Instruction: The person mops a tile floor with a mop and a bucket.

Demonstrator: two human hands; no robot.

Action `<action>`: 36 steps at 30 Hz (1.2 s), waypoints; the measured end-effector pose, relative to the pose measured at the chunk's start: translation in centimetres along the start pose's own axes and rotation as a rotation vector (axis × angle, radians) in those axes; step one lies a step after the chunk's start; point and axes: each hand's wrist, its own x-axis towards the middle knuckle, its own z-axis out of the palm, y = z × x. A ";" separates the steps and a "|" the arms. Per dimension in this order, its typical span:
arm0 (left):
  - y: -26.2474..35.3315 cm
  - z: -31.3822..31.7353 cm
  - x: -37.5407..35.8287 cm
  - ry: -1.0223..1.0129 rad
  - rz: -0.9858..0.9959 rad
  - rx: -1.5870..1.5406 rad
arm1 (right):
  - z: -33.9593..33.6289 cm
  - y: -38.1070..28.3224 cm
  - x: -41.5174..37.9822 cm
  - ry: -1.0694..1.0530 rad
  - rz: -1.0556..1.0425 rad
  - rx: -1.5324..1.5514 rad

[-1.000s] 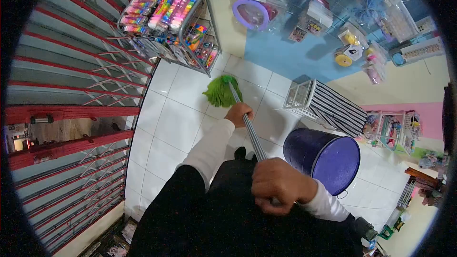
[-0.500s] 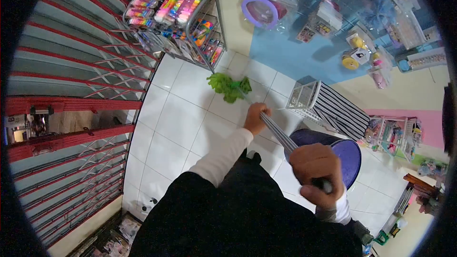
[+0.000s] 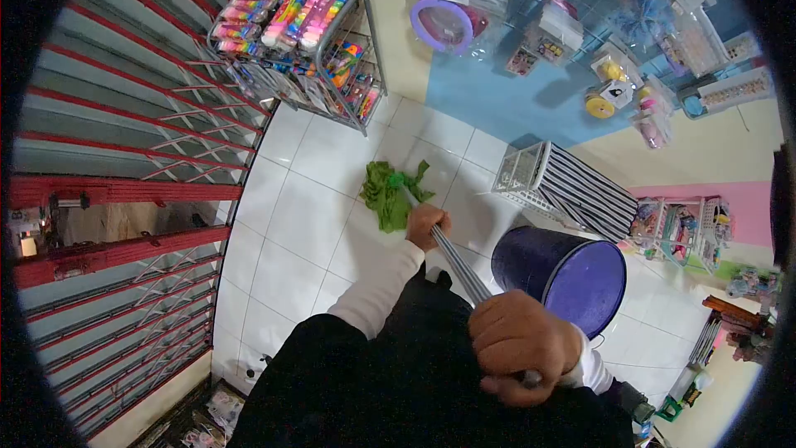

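Note:
A grey striped mop handle [image 3: 461, 268] slants from the lower right toward the middle of the view. Its green mop head [image 3: 388, 197] lies spread on white floor tiles [image 3: 303, 207]. Wrapped round the lower part of the handle is my left hand [image 3: 427, 226], close to the mop head. My right hand [image 3: 522, 347] grips the upper end, fingers closed, with the handle's tip showing by the thumb. Both arms have white sleeves under black clothing.
A rack of colourful items [image 3: 290, 41] stands by the wall. Red folding gate bars [image 3: 124, 191] fill the left side. Right of the handle are a dark blue drum [image 3: 560, 270] and a white basket with striped cloth [image 3: 593, 187]. Packaged goods [image 3: 555, 33] hang on the wall.
The mop head has moved back toward my body and changed shape. Both hands have shifted left and down with the handle, and more of the blue drum shows.

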 end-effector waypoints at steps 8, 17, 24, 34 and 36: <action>-10.1 -1.2 7.1 0.071 0.039 0.071 | 1.3 10.1 -0.4 -0.033 0.104 -0.297; -8.1 -0.5 7.2 0.113 -0.006 -0.015 | 0.8 9.6 0.3 0.055 0.104 -0.220; 2.4 1.3 1.5 -0.024 -0.157 -0.094 | -1.9 -0.7 -0.4 -0.045 0.209 -0.042; 6.8 3.4 -0.5 -0.249 -0.178 -0.190 | -0.7 -4.1 -3.6 0.069 0.130 -0.076; 5.0 3.0 0.7 -0.302 -0.094 -0.173 | -0.3 -2.8 -3.8 0.063 0.060 -0.067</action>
